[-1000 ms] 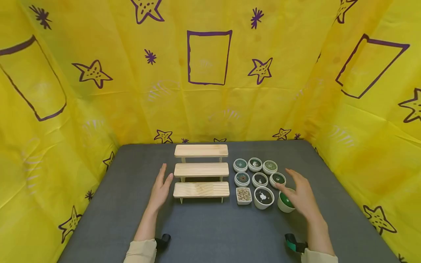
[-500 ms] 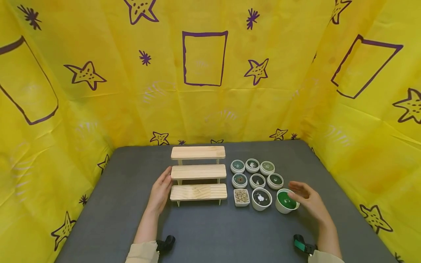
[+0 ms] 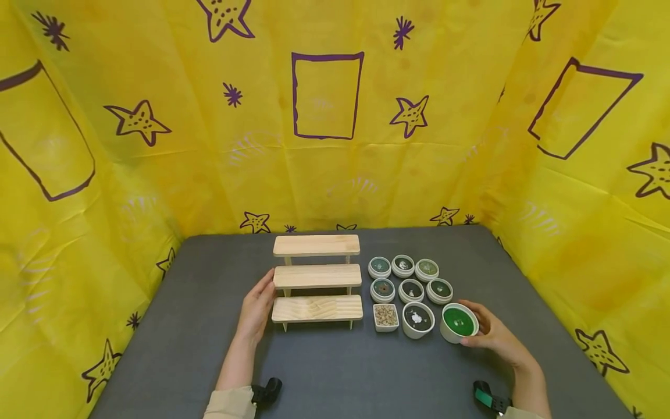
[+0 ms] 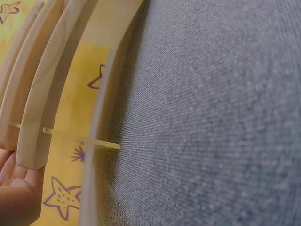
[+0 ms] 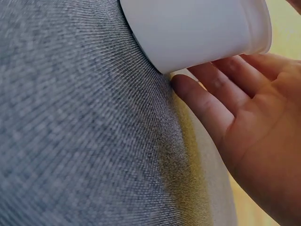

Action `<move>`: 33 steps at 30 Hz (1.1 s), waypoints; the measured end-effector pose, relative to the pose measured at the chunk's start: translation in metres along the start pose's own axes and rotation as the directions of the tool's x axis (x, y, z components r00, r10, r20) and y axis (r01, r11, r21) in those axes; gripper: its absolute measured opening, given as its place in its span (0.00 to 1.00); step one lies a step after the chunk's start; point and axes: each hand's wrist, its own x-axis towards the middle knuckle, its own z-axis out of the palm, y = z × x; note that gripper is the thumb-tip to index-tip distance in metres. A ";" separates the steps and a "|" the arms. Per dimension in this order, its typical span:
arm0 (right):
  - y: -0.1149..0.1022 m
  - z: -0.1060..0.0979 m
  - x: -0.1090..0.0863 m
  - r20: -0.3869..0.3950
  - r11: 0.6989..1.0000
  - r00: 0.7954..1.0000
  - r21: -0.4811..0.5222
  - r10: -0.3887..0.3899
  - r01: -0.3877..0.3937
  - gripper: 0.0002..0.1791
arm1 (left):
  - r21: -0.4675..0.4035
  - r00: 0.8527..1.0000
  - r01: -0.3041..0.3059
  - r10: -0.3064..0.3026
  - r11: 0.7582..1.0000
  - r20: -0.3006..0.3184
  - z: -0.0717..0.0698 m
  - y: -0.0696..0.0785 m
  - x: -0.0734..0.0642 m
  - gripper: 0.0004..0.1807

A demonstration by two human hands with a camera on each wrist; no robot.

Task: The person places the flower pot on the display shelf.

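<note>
Moving inward since the earlier frame, the right hand point(image 3: 494, 335) has come around the green cup point(image 3: 458, 323), right of the wooden stand point(image 3: 316, 309), holding it between thumb and fingers, seemingly not yet lifted; the left hand point(image 3: 256, 308), fingers relaxed, touches the stand's left end.

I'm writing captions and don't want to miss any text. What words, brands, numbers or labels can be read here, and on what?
No readable text anywhere.
Yellow backdrop: drawn stars, bursts and outlines, no lettering.
Green-topped white cup: no print on the side shown.
Wooden stand: no lettering visible.
Small round jars: pale marks, too small to make out.
</note>
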 end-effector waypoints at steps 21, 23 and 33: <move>0.000 0.003 0.002 -0.033 0.999 0.998 0.013 -0.049 0.049 0.38 | -0.012 1.000 -0.003 0.002 1.000 -0.024 -0.001 -0.001 -0.001 0.29; -0.002 0.002 0.002 -0.050 0.998 0.997 0.001 -0.055 0.055 0.38 | -0.013 1.000 0.000 0.000 1.000 -0.023 -0.001 -0.001 -0.001 0.29; -0.028 -0.002 0.010 -0.126 0.996 0.990 -0.070 -0.064 0.055 0.39 | -0.002 1.000 0.008 -0.008 1.000 -0.029 0.002 -0.001 -0.001 0.29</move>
